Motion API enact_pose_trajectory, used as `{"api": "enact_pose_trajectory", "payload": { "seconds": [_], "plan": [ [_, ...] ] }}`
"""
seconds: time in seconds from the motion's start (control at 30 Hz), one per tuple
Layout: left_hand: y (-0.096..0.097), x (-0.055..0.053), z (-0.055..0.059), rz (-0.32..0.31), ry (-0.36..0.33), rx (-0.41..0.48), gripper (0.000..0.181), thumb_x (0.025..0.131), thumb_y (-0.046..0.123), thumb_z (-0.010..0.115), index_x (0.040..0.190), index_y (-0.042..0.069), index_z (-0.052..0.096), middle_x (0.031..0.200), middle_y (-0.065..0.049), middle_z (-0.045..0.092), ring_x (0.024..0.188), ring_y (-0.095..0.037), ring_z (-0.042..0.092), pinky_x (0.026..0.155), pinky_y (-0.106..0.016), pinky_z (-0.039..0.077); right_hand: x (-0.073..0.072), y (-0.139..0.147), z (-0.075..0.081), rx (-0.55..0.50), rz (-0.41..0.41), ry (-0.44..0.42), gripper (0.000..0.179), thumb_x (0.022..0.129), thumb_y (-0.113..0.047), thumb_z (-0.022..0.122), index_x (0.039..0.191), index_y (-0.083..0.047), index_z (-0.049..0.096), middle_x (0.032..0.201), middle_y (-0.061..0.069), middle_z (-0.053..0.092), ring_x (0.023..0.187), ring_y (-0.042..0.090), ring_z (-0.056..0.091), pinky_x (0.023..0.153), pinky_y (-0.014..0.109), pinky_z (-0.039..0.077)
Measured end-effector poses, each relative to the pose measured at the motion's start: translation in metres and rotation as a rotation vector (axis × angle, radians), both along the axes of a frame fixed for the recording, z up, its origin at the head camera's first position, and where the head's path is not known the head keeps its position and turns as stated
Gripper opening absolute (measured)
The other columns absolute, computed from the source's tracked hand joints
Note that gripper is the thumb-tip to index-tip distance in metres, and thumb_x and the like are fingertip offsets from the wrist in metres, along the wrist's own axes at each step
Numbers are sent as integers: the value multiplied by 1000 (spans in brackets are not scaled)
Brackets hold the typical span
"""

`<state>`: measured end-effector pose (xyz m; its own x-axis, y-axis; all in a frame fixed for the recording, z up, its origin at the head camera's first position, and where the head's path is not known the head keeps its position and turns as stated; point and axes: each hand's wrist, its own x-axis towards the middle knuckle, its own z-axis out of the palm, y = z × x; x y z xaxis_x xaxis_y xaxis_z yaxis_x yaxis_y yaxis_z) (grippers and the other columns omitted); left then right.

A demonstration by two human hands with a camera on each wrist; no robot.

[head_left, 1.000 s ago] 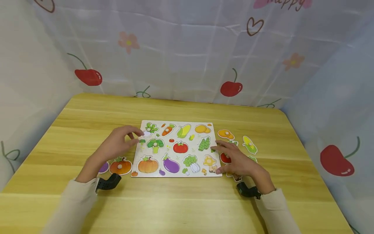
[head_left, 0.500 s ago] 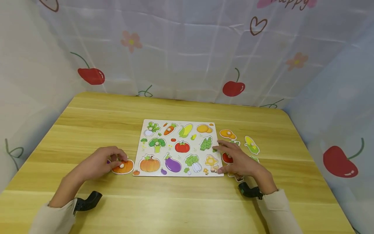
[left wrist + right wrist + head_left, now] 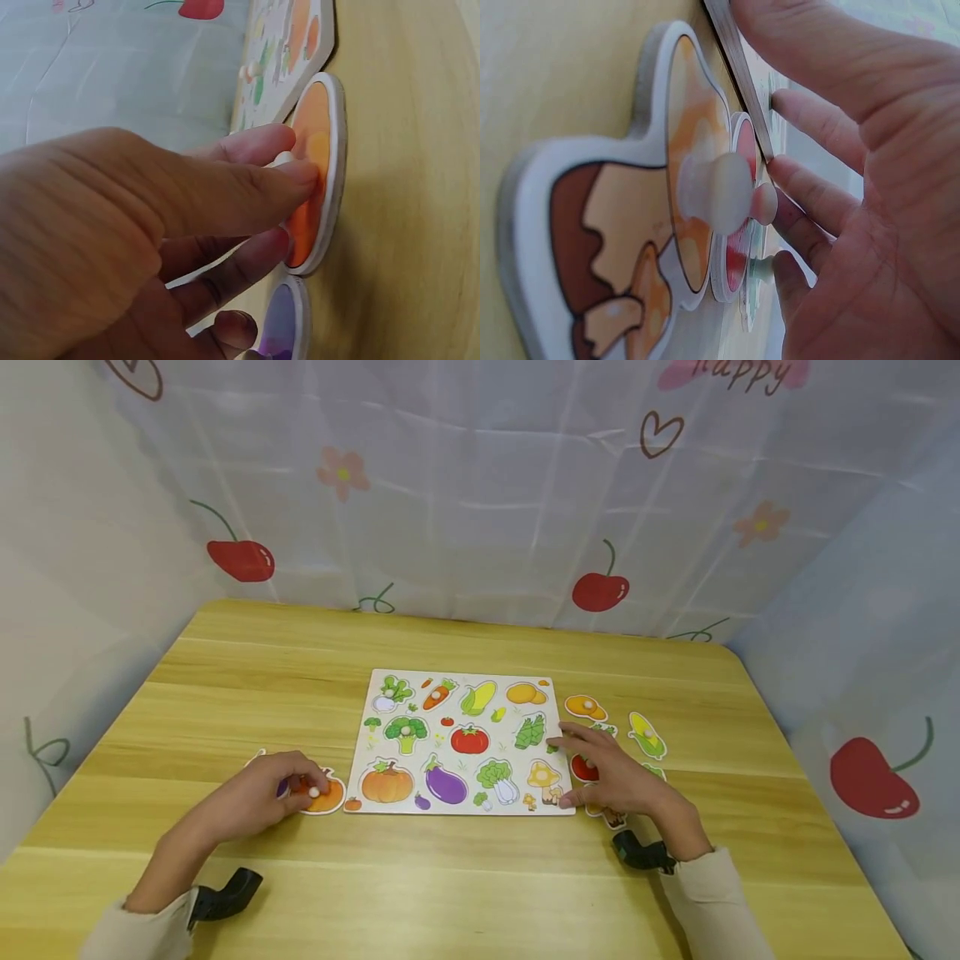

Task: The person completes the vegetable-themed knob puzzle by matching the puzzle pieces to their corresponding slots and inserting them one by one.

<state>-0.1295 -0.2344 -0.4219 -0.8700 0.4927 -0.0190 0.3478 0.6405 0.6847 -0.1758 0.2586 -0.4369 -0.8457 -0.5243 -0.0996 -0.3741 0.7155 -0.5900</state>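
Observation:
At the left of the puzzle board (image 3: 435,752), my left hand (image 3: 258,793) pinches the white knob (image 3: 283,158) of a pumpkin puzzle piece (image 3: 330,799) between thumb and index finger. That piece lies on the table, close to the board's lower left corner. A purple piece (image 3: 279,322), mostly covered by the hand, lies beside it. My right hand (image 3: 611,772) rests at the board's right edge, fingers loosely bent and thumb near the lower corner. Under and around it lie a mushroom piece (image 3: 694,165) and a tomato piece (image 3: 583,768). Radish, carrot (image 3: 437,696) and broccoli (image 3: 406,732) pieces sit in the board.
Right of the board lie a potato piece (image 3: 585,707), a corn piece (image 3: 647,737) and a partly hidden green piece (image 3: 654,771). The wooden table (image 3: 465,885) meets a curtain (image 3: 450,527) printed with cherries at the back.
My left hand came down and leftward from beside the radish to the pumpkin piece and now pinches its knob. My right hand has stayed at the board's edge.

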Motion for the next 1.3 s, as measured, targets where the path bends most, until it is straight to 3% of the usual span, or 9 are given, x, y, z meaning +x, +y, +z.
{"api": "enact_pose_trajectory", "payload": {
  "seconds": [0.13, 0.33, 0.5, 0.8, 1.3],
  "plan": [
    [0, -2, -1, 10, 20, -5, 14, 88, 0, 72, 94, 13, 70, 92, 2, 68, 71, -2, 50, 61, -22, 44, 0, 0, 0, 2, 2, -1, 80, 74, -32, 88, 143, -11, 54, 160, 19, 32, 146, 48, 23, 112, 70, 26],
    [6, -5, 6, 24, 76, -11, 19, 88, -2, 71, 93, 16, 69, 96, 5, 67, 77, -3, 53, 64, -23, 46, 0, 0, 0, 5, 1, -8, 80, 75, -34, 88, 144, -12, 53, 161, 19, 30, 147, 48, 21, 112, 70, 25],
    [29, -6, 5, -39, 115, 11, 18, 89, 0, 72, 94, 17, 71, 92, 6, 67, 80, -4, 53, 71, -25, 49, 0, 0, 0, 6, -4, -12, 80, 75, -33, 88, 144, -12, 54, 161, 18, 31, 147, 47, 21, 112, 70, 25],
    [64, -13, -6, -95, 89, -4, 15, 90, 1, 70, 96, 15, 73, 88, 8, 64, 77, -4, 51, 71, -25, 47, 1, -1, -3, 0, -4, -10, 80, 75, -35, 88, 144, -13, 54, 160, 17, 32, 147, 47, 22, 113, 70, 25],
    [75, -16, -12, -98, 159, -10, 13, 91, 2, 70, 95, 15, 72, 88, 9, 63, 79, -5, 51, 72, -26, 46, 1, 0, -1, 1, -8, -7, 79, 75, -33, 88, 144, -13, 54, 160, 18, 32, 146, 48, 22, 112, 70, 24]
  ]
}}
